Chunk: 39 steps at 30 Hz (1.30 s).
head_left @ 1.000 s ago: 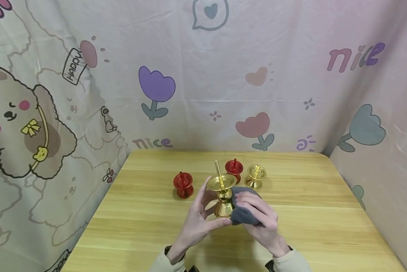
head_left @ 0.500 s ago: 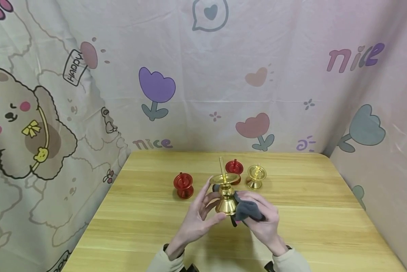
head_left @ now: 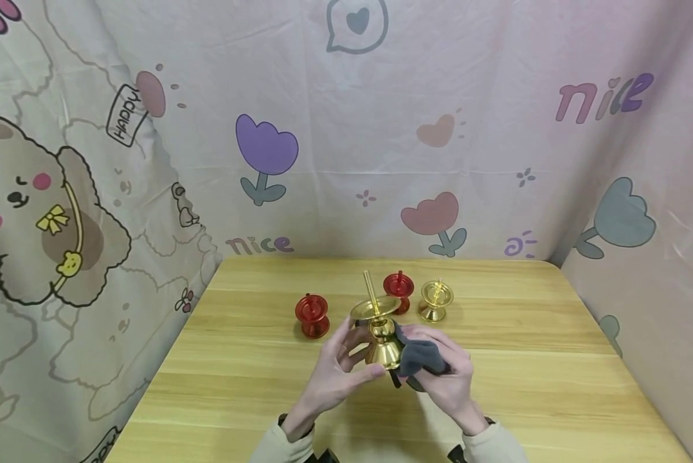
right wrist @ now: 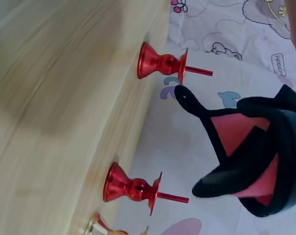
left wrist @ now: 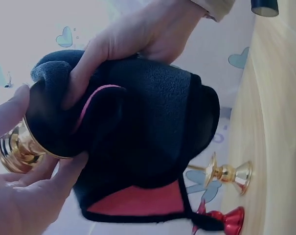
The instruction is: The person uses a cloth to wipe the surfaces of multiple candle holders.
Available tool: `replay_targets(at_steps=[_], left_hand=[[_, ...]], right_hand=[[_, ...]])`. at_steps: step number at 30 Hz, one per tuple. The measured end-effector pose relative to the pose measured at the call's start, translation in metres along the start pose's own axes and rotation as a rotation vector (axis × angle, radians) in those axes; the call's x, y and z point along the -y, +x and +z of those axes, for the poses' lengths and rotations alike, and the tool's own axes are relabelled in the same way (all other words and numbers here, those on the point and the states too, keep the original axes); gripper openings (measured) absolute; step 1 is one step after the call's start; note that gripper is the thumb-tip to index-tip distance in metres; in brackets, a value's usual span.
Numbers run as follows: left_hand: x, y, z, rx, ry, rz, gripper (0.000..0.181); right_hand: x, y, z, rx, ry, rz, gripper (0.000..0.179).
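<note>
Above the table, my left hand [head_left: 329, 382] holds a gold candle holder [head_left: 384, 352] by its flared base, thumb low at the front and fingers behind. The holder leans slightly left, its spike pointing up. Bunched in my right hand [head_left: 453, 379] is a dark grey cloth [head_left: 423, 357], pressed against the right side of the base. In the left wrist view, the cloth [left wrist: 148, 117] covers the underside of the base, with the right thumb pushing into it. Its pink inner side and black edging show in the right wrist view, where the cloth [right wrist: 287, 161] hides most of the hand.
Behind the hands on the wooden table [head_left: 236, 386] stand a red candle holder [head_left: 312, 316] at left, another red holder [head_left: 403, 289] at the back, and a small gold holder [head_left: 435, 302] at right. A printed curtain [head_left: 335, 128] hangs behind the table and along both sides.
The cloth, earlier spread beneath the right fingers at the holder's side, is now bunched against its base. The gold holder swung right and upright, then back left into a slight tilt.
</note>
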<state>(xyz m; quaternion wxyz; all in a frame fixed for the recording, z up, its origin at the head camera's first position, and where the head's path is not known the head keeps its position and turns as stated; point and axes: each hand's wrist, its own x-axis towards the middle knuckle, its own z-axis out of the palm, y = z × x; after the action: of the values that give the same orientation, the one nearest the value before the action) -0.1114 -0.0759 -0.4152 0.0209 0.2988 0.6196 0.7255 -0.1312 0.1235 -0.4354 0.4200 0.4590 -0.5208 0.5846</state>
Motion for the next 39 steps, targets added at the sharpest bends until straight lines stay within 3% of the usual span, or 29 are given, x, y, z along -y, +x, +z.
replay_targets(at_steps=[4, 8, 10, 17, 19, 22, 27, 30, 36, 39], left_hand=[[-0.0017, -0.0002, 0.0018, -0.021, 0.051, -0.055, 0.082], [-0.0023, -0.0004, 0.0031, -0.079, 0.202, -0.035, 0.085], [-0.0018, -0.0003, 0.0027, -0.099, 0.244, -0.006, 0.083], [0.0013, 0.0004, -0.0024, -0.060, 0.135, 0.060, 0.102], [0.0023, 0.0004, -0.0038, -0.041, 0.098, 0.077, 0.100], [0.0017, -0.0001, -0.0036, -0.031, 0.068, 0.043, 0.099], [-0.0035, -0.0016, 0.0006, -0.069, 0.064, -0.049, 0.106], [-0.0046, -0.0015, 0.0004, -0.084, 0.080, -0.034, 0.105], [-0.0004, -0.0002, -0.0056, -0.004, 0.043, 0.074, 0.097], [0.0007, -0.0001, -0.0060, 0.017, 0.037, 0.067, 0.093]], right_hand=[[0.0014, 0.0035, 0.0012, 0.037, -0.093, -0.080, 0.017], [0.0041, 0.0079, 0.0042, 0.081, -0.189, -0.194, 0.015], [0.0048, 0.0074, 0.0046, 0.086, -0.189, -0.204, 0.016], [0.0032, 0.0014, 0.0007, 0.030, -0.048, -0.030, 0.020], [0.0016, 0.0010, 0.0006, 0.014, -0.016, 0.005, 0.021], [0.0006, 0.0018, 0.0008, 0.017, -0.035, -0.007, 0.020], [0.0034, 0.0078, 0.0032, 0.079, -0.159, -0.154, 0.017], [0.0049, 0.0094, 0.0039, 0.104, -0.164, -0.191, 0.018], [0.0025, 0.0037, 0.0000, 0.041, -0.035, -0.055, 0.018], [0.0002, 0.0020, -0.0016, 0.015, -0.002, -0.020, 0.021]])
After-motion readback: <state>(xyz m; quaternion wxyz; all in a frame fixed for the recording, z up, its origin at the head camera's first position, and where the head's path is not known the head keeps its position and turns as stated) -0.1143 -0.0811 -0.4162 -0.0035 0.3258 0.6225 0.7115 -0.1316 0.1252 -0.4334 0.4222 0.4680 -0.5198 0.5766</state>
